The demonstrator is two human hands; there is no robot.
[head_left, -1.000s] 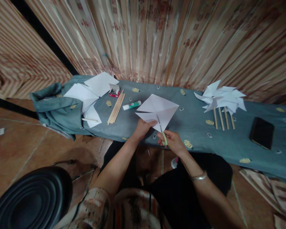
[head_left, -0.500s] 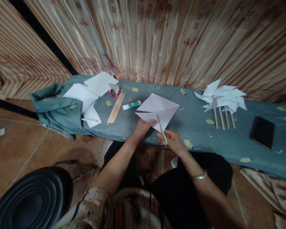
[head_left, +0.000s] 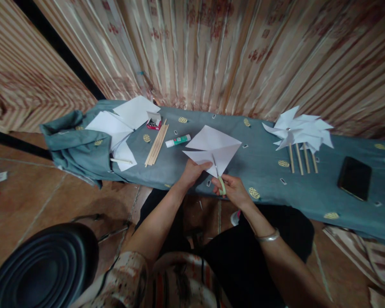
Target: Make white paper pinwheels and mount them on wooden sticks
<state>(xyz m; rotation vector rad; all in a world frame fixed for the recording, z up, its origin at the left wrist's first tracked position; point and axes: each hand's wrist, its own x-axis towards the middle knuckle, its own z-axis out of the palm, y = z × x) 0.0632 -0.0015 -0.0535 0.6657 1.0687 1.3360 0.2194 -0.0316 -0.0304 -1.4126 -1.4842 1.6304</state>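
My left hand [head_left: 192, 172] pinches the near left edge of a creased white paper square [head_left: 211, 147] that lies on the blue-grey cloth-covered table [head_left: 259, 171]. In my right hand [head_left: 232, 190] is a pair of green-handled scissors [head_left: 218, 177], fingers closed round the handle. The blades point away from me and reach into the paper's near corner.
On the left lie white sheets [head_left: 115, 126], a small red box [head_left: 154, 123], a bundle of wooden sticks [head_left: 156, 144] and a glue stick [head_left: 178, 140]. Finished paper pinwheels [head_left: 297, 130] on sticks and a black phone [head_left: 354, 177] lie on the right. A black stool [head_left: 41, 269] stands near left.
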